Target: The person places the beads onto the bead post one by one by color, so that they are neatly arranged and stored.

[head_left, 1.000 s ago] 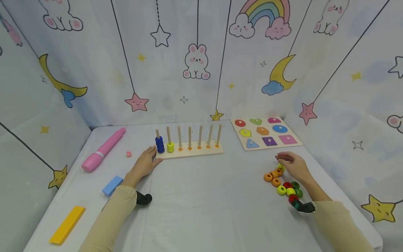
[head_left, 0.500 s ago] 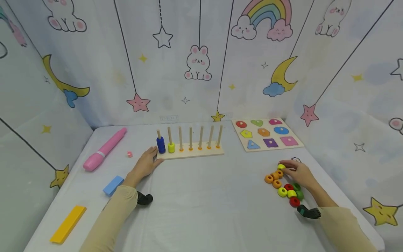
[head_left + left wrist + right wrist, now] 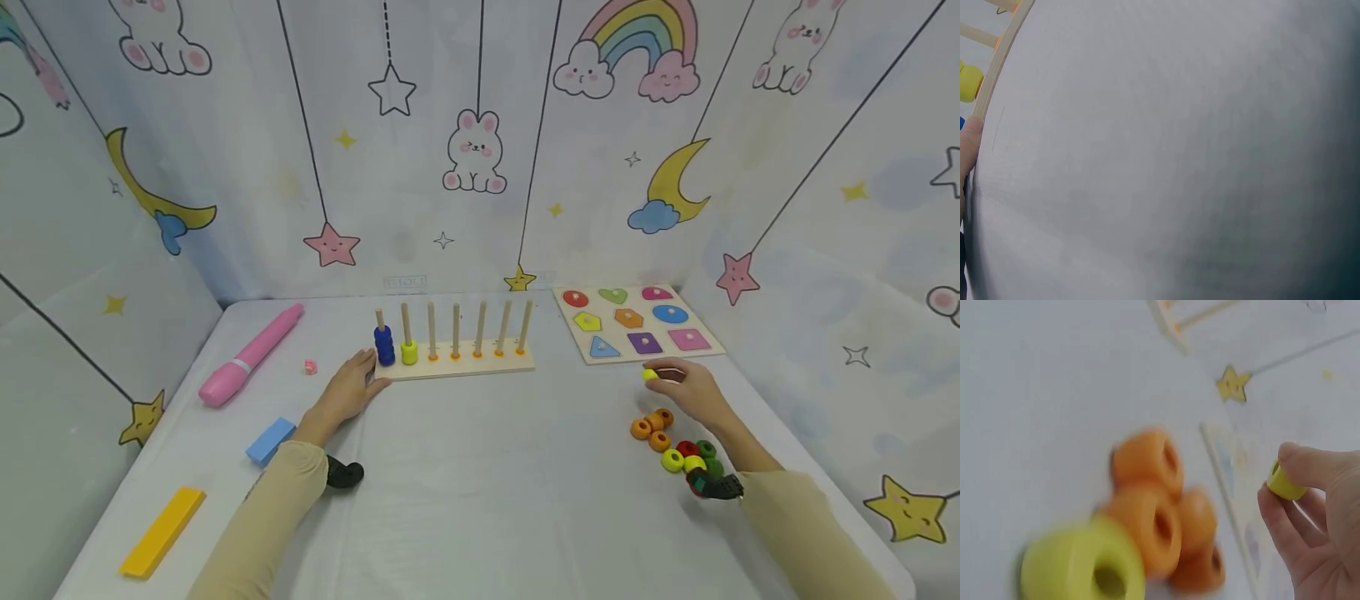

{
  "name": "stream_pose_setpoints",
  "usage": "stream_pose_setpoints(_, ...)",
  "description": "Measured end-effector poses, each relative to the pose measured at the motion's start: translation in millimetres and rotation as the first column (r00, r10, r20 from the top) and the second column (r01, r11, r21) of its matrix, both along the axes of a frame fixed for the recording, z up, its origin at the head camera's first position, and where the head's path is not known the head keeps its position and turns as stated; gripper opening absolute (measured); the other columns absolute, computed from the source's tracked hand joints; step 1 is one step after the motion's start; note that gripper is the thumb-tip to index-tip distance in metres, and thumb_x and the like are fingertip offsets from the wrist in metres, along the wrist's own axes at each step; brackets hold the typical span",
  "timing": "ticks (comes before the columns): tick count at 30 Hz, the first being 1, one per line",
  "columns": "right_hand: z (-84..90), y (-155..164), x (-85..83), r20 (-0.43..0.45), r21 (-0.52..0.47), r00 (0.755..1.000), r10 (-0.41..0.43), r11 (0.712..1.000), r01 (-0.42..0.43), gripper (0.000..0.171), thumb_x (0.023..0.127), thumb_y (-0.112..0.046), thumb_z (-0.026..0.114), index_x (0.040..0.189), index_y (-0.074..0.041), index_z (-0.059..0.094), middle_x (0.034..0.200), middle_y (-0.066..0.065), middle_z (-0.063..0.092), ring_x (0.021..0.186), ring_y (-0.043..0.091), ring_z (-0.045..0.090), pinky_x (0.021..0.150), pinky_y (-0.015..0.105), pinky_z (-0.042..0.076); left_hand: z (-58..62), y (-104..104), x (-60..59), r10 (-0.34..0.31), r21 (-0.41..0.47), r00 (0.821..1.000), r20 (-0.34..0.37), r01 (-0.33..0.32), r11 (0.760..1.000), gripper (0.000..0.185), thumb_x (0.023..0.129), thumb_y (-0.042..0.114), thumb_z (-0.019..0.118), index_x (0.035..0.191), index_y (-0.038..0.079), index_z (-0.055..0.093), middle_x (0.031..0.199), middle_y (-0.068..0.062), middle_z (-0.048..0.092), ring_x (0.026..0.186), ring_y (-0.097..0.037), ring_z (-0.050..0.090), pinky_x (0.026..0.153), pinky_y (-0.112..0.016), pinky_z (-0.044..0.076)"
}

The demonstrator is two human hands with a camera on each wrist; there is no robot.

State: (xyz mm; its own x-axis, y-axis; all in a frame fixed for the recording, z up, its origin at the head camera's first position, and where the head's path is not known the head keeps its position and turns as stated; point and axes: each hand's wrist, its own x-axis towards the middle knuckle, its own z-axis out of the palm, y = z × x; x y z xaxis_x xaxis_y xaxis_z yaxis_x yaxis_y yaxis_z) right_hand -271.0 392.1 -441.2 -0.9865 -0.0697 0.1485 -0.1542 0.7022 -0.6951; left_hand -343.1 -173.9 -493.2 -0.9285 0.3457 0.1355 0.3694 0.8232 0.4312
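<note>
- The table (image 3: 480, 500) is white and holds all the toys.
- The peg board (image 3: 457, 365) stands at the back of the table. It has seven wooden pegs. The first peg holds blue rings (image 3: 385, 345) and the second holds one yellow ring.
- The shape puzzle (image 3: 636, 318) lies to the right of the peg board, well apart from it.
- The left hand (image 3: 347, 392) lies flat on the table. Its straight fingers touch the left end of the peg board and hold nothing.
- The right hand (image 3: 686, 390) is lifted above the table, near the front edge of the shape puzzle. Its thumb and fingers pinch a small yellow ring (image 3: 649, 375).
- The pile of rings (image 3: 675, 446) sits on the table just under the right wrist. It has orange, red, green and yellow ones.
- The yellow ring is held only at its edge by the fingertips (image 3: 1291, 464), so it could slip out and roll away.
- The hole in the ring is small, so it could miss the thin peg and knock it.
- The sleeve is close to the pile, so it could bump the loose rings and scatter them.
</note>
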Motion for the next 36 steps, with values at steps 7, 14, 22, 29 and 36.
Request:
stream_pose_setpoints(7,22.2,-61,-32.9,-0.082,-0.064,0.985,0.154,0.985,-0.16,0.033,0.092,-0.022,0.064,0.121,-0.006,0.064,0.118,0.013,0.063,0.107,0.029,0.058,0.084,0.012,0.047,-1.3,-2,-3.3,-0.002,-0.004,1.0,-0.014,0.002,1.0,0.065,0.095,0.032,0.057,0.136,-0.015,0.037,0.144,-0.028,0.033,0.136,-0.042,0.025,0.112,-0.052,0.019)
stream_pose_setpoints(14,63.5,-148,-48.6,-0.239,-0.155,0.942,0.235,0.949,-0.276,0.028,0.089,0.0,0.063,0.116,0.005,0.062,0.114,0.02,0.062,0.102,0.031,0.06,0.089,0.025,0.051,-0.8,-3,-5.6,0.007,-0.014,1.0,-0.008,-0.007,1.0,0.067,0.095,0.033,0.057,0.136,-0.015,0.036,0.144,-0.028,0.033,0.136,-0.041,0.024,0.112,-0.052,0.019)
stream_pose_setpoints(22,85.9,-242,-72.8,-0.384,-0.184,0.872,0.302,0.901,-0.393,0.03,0.084,0.009,0.064,0.113,0.009,0.06,0.111,0.021,0.063,0.102,0.03,0.06,0.089,0.039,0.052,-3.7,-6,-6.4,0.011,-0.003,1.0,-0.007,-0.011,1.0,0.066,0.095,0.033,0.058,0.136,-0.015,0.037,0.144,-0.028,0.033,0.136,-0.041,0.026,0.111,-0.053,0.021)
stream_pose_setpoints(29,67.3,-304,-111.9,-0.336,-0.131,0.86,0.385,0.885,-0.447,0.031,0.084,0.003,0.067,0.114,0.0,0.061,0.112,0.013,0.064,0.1,0.017,0.062,0.086,0.021,0.052,-6.7,-7,-6.4,0.01,0.006,1.0,-0.02,-0.01,1.0,0.067,0.094,0.033,0.058,0.136,-0.015,0.037,0.144,-0.028,0.034,0.135,-0.042,0.026,0.111,-0.053,0.021)
stream_pose_setpoints(36,64.5,-341,-124.0,-0.329,-0.042,0.842,0.428,0.884,-0.466,0.032,0.084,0.001,0.068,0.115,0.001,0.061,0.111,0.009,0.064,0.098,0.015,0.062,0.084,0.015,0.05,-4.9,-1,-4.5,0.0,0.018,1.0,-0.02,0.0,1.0,0.066,0.094,0.033,0.058,0.136,-0.015,0.037,0.143,-0.028,0.035,0.135,-0.042,0.026,0.112,-0.052,0.021)
